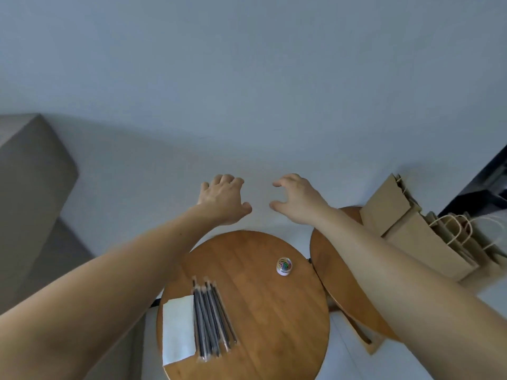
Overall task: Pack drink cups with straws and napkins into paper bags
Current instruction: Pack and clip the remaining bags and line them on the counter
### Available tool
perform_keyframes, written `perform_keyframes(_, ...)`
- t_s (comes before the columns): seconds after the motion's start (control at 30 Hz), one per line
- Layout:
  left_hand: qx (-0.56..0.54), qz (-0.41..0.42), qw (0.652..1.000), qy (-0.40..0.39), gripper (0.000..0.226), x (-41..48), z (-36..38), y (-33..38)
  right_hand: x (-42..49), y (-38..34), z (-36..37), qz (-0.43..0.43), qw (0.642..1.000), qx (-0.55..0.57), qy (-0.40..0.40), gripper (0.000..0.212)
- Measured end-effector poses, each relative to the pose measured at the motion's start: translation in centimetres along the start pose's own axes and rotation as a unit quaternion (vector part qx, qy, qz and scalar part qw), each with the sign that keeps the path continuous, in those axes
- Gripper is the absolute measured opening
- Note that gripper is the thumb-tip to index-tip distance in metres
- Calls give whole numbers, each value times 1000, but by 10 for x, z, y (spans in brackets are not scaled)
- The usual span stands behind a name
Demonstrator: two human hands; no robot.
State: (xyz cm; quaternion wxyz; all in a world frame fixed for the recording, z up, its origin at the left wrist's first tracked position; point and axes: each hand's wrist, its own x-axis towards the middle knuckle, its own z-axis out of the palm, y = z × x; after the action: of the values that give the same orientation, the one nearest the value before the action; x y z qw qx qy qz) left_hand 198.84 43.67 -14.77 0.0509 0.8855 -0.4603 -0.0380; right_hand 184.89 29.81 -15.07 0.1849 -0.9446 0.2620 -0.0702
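Both my arms reach forward above a round wooden table (263, 319). My left hand (223, 200) and my right hand (297, 200) hover side by side beyond the table's far edge, fingers loosely curled, holding nothing. On the table lie several wrapped black straws (212, 316) beside a stack of white napkins (178, 327). Brown paper bags (417, 231) with twine handles lie on a second wooden table at the right. No drink cup is in view.
A small clear tub of coloured clips (284, 266) stands on the near table's far right. The second round table (340, 281) sits partly under my right forearm. A grey sofa (33, 187) is at the left; a dark object (482, 187) at the far right.
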Motion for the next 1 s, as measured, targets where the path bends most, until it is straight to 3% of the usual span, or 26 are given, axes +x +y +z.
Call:
perform_keyframes(0.27,-59,102,992,-54,68,46,48,76,-43,95,-6,146,989,-7,15,56)
perform_keyframes(0.47,-66,122,987,-76,68,77,71,142,-73,189,-14,248,968,-14,40,55)
perform_keyframes(0.63,-59,111,987,-103,66,103,96,209,-94,284,-18,296,955,-7,25,15)
perform_keyframes(0.87,-40,118,980,-153,67,117,140,313,-143,411,-27,439,892,-71,82,46)
perform_keyframes(1.0,-28,117,976,-179,69,111,159,348,-159,460,-27,459,882,-80,73,48)
